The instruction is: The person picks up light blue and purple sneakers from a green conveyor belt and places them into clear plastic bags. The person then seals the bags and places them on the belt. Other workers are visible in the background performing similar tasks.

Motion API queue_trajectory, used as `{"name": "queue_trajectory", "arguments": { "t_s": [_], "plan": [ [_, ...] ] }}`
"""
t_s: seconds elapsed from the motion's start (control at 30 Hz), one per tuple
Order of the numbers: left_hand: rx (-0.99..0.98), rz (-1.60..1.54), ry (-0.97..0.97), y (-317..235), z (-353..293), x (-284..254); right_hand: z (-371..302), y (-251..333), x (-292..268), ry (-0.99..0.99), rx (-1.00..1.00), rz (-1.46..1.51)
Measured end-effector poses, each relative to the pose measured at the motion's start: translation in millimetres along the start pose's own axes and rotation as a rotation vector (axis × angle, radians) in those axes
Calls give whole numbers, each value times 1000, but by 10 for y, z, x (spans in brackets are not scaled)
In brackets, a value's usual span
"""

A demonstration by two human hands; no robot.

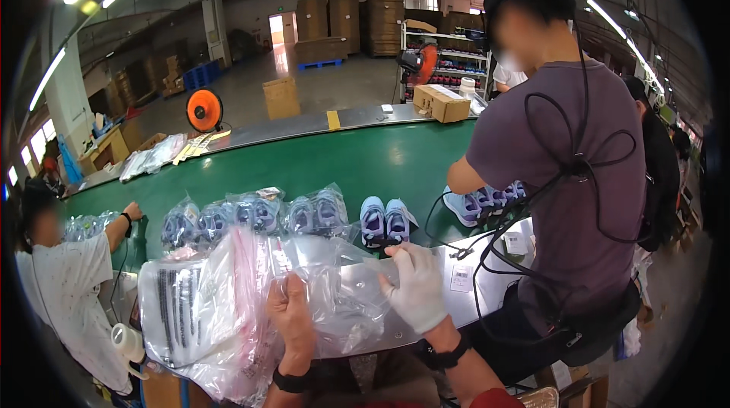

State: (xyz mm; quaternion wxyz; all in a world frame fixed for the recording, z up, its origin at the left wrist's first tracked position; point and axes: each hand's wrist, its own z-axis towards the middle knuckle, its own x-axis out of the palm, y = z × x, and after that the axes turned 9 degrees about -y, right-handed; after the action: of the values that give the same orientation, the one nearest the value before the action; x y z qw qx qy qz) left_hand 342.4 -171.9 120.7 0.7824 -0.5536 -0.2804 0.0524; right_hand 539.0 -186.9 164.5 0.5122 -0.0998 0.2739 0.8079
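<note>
A clear plastic bag (346, 298) is stretched between my hands above the metal bench edge. My left hand (291, 320), bare with a dark wristband, is closed on the bag's left side. Wearing a white glove, my right hand (417, 288) grips its right edge with the fingers bent. Just beyond the bag stands a pair of light blue and purple sneakers (385, 219), unwrapped, toes away from the bench edge. Left of them sit several similar sneakers in clear bags (255, 212). A thick stack of clear bags (220, 286) lies beside my left hand.
A green conveyor belt (304, 157) runs across in front. At right, close by, a person in a dark shirt (563, 157) works at more sneakers (487, 203), with black cables hanging down. Another person in a white shirt (76, 286) is at left. A carton (441, 104) and orange fan (204, 110) stand beyond.
</note>
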Motion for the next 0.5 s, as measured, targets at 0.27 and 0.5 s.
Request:
{"name": "queue_trajectory", "arguments": {
  "t_s": [0.27,0.5],
  "plan": [
    [383,396,1010,-524,-534,406,-227,-140,578,626,-265,259],
    [149,491,245,-111,-131,-6,-137,-51,1097,990,-208,12]
  ]
}}
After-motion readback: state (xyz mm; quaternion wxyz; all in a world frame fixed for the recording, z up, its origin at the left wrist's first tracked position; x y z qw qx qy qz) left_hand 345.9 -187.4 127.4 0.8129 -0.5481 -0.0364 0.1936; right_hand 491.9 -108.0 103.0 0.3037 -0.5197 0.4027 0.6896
